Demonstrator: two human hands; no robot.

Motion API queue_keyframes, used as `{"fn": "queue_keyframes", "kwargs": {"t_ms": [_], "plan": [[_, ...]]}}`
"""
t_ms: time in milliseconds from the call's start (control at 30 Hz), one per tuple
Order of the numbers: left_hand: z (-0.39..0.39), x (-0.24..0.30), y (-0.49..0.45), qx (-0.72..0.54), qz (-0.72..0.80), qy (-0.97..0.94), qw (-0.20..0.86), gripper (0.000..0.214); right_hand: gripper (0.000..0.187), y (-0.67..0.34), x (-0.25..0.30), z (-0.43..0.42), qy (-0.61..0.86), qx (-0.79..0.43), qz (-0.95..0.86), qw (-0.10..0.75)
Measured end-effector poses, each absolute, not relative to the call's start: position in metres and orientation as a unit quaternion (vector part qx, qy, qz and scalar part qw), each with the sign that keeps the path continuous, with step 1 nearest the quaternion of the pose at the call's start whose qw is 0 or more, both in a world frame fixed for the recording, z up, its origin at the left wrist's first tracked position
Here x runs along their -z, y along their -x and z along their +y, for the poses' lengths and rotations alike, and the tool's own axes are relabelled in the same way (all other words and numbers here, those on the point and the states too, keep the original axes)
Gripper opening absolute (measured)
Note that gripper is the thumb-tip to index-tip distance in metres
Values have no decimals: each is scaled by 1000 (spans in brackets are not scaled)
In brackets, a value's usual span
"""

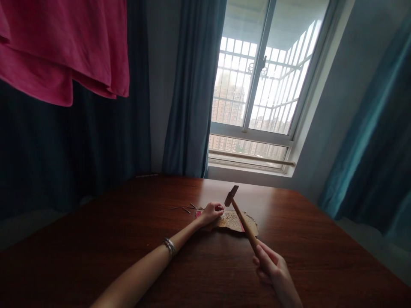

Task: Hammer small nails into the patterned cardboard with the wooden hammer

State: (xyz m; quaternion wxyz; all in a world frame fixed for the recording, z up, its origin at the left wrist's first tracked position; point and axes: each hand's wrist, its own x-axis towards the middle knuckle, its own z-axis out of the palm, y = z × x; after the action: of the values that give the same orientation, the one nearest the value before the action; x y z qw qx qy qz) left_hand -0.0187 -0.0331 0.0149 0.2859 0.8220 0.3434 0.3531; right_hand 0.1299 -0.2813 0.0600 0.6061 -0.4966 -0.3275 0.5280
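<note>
In the head view, my right hand [272, 267] is wrapped round the lower wooden handle of a hammer [241, 219]. The hammer's dark metal head is raised just above and to the right of my left fingertips. My left hand [212, 214] is closed in a pinch at the left part of a piece of cardboard [233, 220]. Whatever sits between those fingers is too small and hidden to make out. The cardboard is pale brown with many small holes, a torn front edge and pink patches. Several thin, dark, nail-like metal pieces [186, 210] lie left of my left hand.
All of this rests on a dark brown wooden table [128, 231] with a glossy top. Behind it are a barred window [257, 85] and a blue curtain [192, 85]. Pink cloth [80, 51] hangs at the upper left, and another curtain [362, 158] at the right.
</note>
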Motion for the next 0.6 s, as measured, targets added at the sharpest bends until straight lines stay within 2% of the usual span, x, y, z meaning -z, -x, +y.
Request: {"fn": "queue_keyframes", "kwargs": {"t_ms": [600], "plan": [[-25, -4, 16, -350, 352, -826, 267, 21, 59, -123, -59, -278, 498, -514, -361, 598]]}}
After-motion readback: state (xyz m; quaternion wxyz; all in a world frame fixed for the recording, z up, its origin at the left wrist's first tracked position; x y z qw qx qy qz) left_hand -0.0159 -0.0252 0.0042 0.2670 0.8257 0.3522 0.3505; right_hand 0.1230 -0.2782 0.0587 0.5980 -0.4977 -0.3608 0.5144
